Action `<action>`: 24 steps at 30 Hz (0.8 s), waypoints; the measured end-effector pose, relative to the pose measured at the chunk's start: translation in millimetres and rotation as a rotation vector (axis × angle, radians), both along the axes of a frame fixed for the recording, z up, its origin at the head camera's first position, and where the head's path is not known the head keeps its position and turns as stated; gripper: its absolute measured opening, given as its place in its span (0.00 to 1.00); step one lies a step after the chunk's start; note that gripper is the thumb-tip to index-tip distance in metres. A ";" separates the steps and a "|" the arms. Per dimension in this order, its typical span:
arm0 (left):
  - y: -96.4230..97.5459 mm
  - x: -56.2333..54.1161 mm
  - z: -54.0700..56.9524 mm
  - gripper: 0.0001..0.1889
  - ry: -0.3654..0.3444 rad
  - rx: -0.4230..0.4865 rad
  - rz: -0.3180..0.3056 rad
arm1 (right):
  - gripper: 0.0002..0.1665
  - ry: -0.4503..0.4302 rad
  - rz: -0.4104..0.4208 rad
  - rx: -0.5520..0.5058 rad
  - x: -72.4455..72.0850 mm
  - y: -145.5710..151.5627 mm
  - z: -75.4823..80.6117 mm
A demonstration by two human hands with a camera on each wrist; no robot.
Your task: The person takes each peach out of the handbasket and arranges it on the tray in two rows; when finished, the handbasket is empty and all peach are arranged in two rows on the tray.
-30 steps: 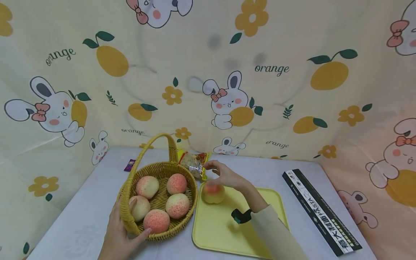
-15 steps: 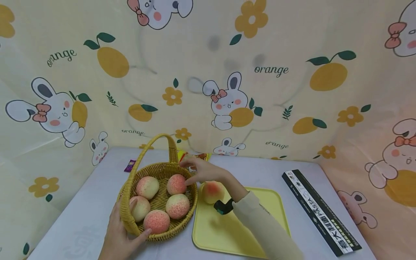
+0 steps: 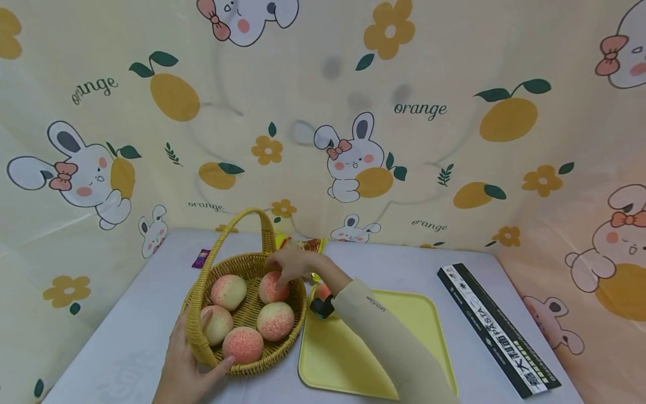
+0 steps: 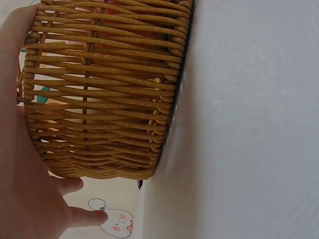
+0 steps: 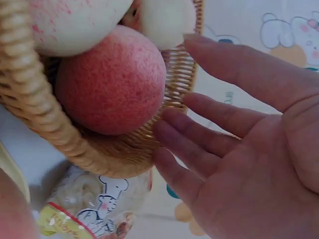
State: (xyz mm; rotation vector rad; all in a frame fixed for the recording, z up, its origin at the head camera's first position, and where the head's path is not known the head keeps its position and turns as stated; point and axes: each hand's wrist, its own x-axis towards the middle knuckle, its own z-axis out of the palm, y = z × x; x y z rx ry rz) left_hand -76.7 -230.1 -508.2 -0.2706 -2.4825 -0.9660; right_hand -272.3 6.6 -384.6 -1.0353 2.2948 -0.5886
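A wicker basket (image 3: 199, 336) with a tall handle holds several pink-and-cream peaches (image 3: 243, 344). My left hand (image 3: 183, 359) grips its near left side, thumb at the front rim; in the left wrist view the left hand (image 4: 30, 169) lies along the woven wall. My right hand (image 3: 294, 265) reaches over the basket's back right rim, overlapping the reddest peach (image 3: 270, 287) in the head view. In the right wrist view, the right hand (image 5: 239, 149) has its fingers spread beside that peach (image 5: 117, 82), with nothing in the palm. Another peach (image 3: 322, 290) sits on the yellow tray, partly hidden by the right wrist.
The yellow tray (image 3: 348, 365) lies right of the basket. A long black pasta box (image 3: 497, 328) lies diagonally at the right. Behind the basket is a plastic food packet (image 3: 310, 245), mostly covered by the right hand. A small purple packet (image 3: 201, 258) lies at back left.
My right hand has moved left from above the tray's peach to the back right peach in the basket. The left hand and the basket have stayed put.
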 end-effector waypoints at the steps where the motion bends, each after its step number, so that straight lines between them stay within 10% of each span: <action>1: 0.1 0.2 0.6 0.52 -0.007 0.003 0.002 | 0.38 -0.013 -0.001 0.014 -0.5 -2.8 0.4; 7: -0.1 1.2 -1.5 0.52 -0.007 0.009 0.006 | 0.37 -0.081 -0.067 0.104 -0.4 -18.5 -0.8; 24: -1.8 -1.5 -2.9 0.53 0.032 -0.014 -0.003 | 0.37 0.052 0.114 0.305 -12.4 -38.3 -10.5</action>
